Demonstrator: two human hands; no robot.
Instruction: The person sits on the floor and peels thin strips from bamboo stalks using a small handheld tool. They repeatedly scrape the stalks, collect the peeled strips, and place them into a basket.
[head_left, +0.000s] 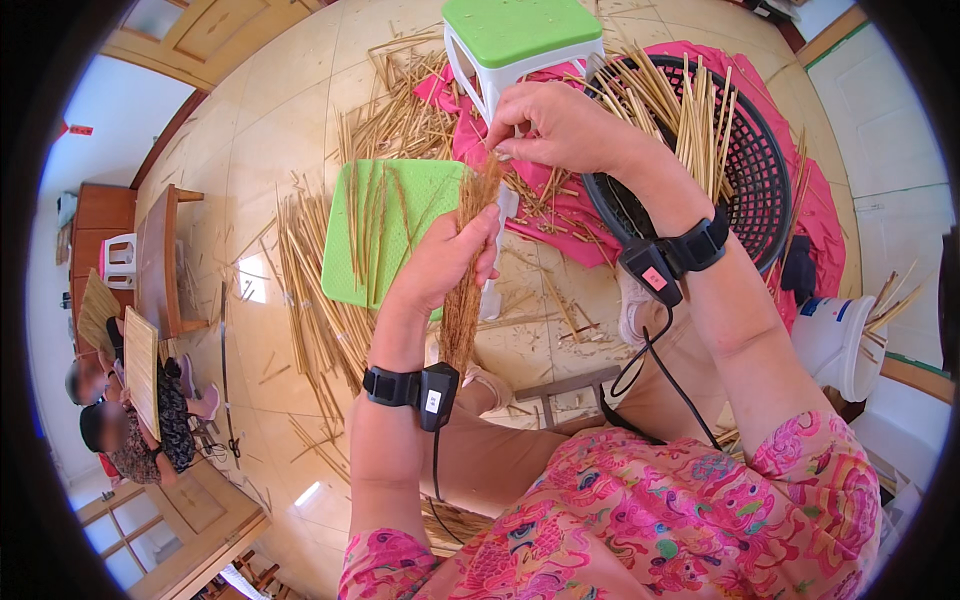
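Note:
My left hand (454, 255) is wrapped around a bundle of dried brown seed heads (461, 315), like broomcorn, held roughly upright between my knees. Its frayed upper end meets my right hand (551, 120), whose thumb and fingertips are pinched at the tip. Any small piece between those fingertips is too fine to make out. Just behind the bundle stands a low stool with a green top (349, 277). Several thin seed-head stalks (365, 225) lie across it. Each of my wrists wears a black strapped device with a cable.
A black plastic basket (769, 172) full of cut stalks (701, 127) sits right on a pink cloth (814, 187). Another green-topped stool (525, 30) stands beyond. Loose stalks (315, 277) litter the tiled floor. At right is a white bucket (829, 345); far left, people (142, 442) sit holding a woven panel (142, 367).

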